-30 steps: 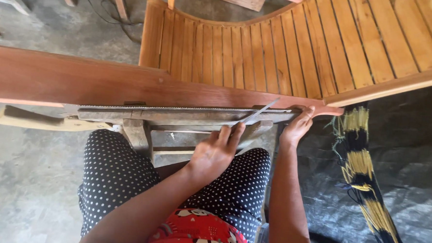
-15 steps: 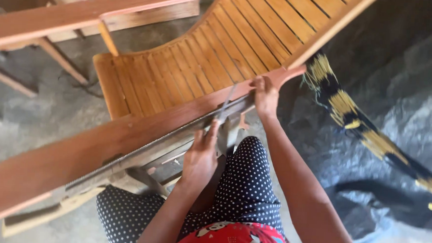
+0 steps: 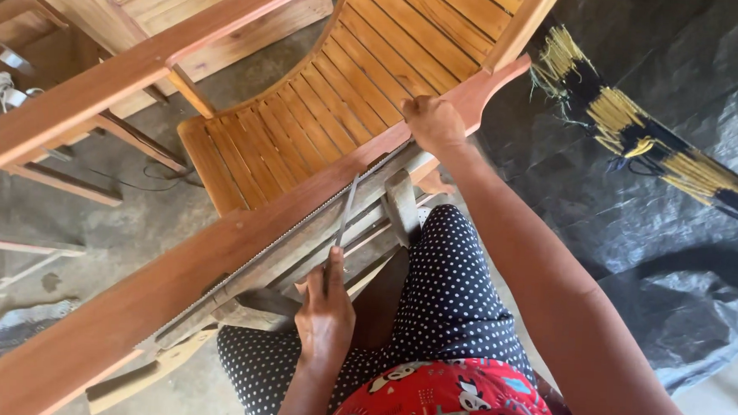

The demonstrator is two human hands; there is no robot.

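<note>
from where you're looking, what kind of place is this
Probably a small woodworking shop. A slatted wooden chair lies by bare timber frames; the left hand works a file on a saw blade clamped along a plank, which the right hand steadies.

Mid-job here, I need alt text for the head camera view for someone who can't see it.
Seen from above, a seated person's left hand holds a slim metal file against a saw blade clamped along a long wooden plank, while the right hand grips the plank's far end. A slatted wooden chair lies beyond, with black plastic sheeting on the right.
</note>
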